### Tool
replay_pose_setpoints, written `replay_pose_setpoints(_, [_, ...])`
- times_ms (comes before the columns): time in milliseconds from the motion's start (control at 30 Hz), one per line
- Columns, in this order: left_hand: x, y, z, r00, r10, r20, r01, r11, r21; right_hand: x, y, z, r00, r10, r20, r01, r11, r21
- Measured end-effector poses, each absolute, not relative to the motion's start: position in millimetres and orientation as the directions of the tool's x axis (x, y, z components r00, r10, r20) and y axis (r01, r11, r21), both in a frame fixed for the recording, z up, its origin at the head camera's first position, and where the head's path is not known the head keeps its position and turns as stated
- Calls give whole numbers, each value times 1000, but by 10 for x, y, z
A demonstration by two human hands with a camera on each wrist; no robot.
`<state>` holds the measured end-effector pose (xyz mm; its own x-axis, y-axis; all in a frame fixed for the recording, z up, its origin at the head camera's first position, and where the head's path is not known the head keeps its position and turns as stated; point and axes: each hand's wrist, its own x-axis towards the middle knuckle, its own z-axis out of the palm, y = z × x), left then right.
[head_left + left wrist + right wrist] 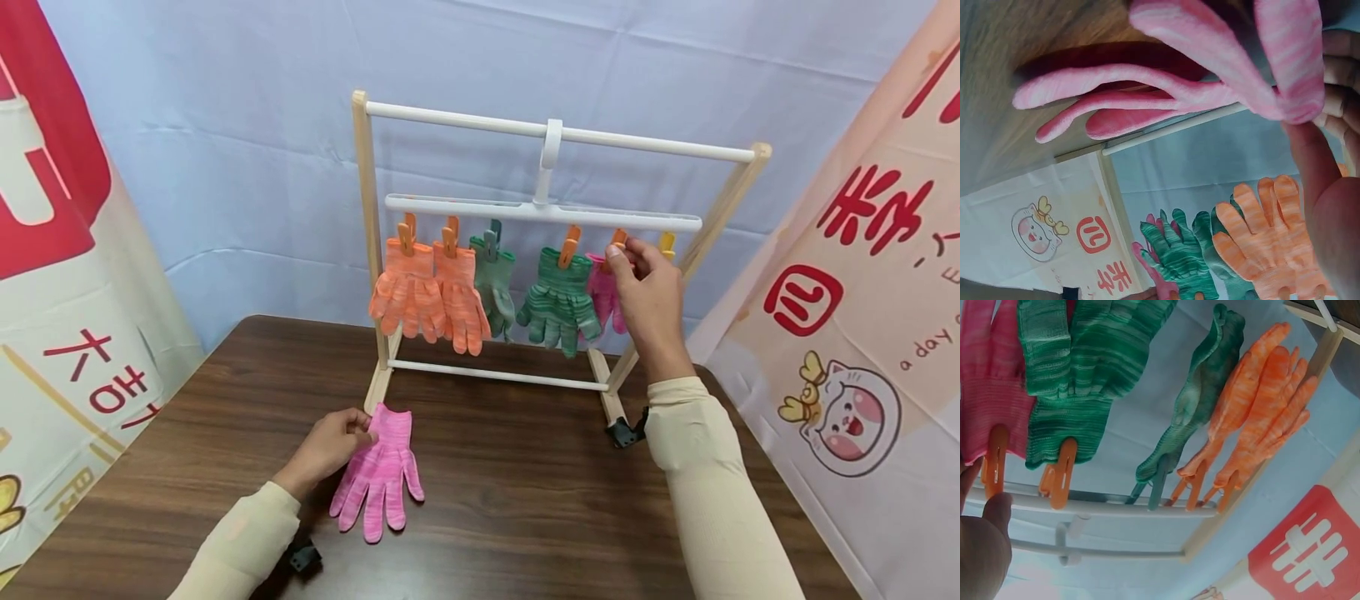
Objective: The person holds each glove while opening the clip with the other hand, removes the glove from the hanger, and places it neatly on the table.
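Observation:
My left hand (328, 450) pinches a pink knit glove (384, 475) at its cuff, its fingers hanging down over the brown table. In the left wrist view the thumb lies against the held glove (1210, 44). My right hand (654, 300) is raised to the right part of a white clip hanger (457, 206). Thumb and fingers pinch an orange clothespin (997, 456), which sits on the cuff of a second pink glove (991, 412). That glove hangs fingers down, partly behind a green glove (561, 300).
The hanger hooks on the top bar of a wooden rack (365, 175). Two orange gloves (408, 292) and another green glove (495, 283) hang at its left. A yellow clothespin (667, 242) is at the right end. The table (510, 500) lies in front.

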<state>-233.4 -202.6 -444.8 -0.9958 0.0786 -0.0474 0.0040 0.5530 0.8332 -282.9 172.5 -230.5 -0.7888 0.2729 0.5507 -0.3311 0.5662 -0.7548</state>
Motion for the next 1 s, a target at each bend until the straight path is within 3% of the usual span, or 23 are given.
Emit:
replay_pose_setpoints(333, [-2260, -2022, -4389, -998, 50, -38, 16, 785, 619, -2862, 1727, -2307, -784, 276, 556, -348, 546, -762])
replay_pose_setpoints(700, [-2246, -2004, -4331, -1000, 14, 1, 13, 866, 500, -2847, 1729, -2272, -782, 224, 581, -398, 538, -743])
replay_pose_setpoints(1000, [-2293, -1693, -4145, -975, -8, 223, 88, 905, 416, -2847, 1774, -2267, -792, 169, 586, -410, 563, -717])
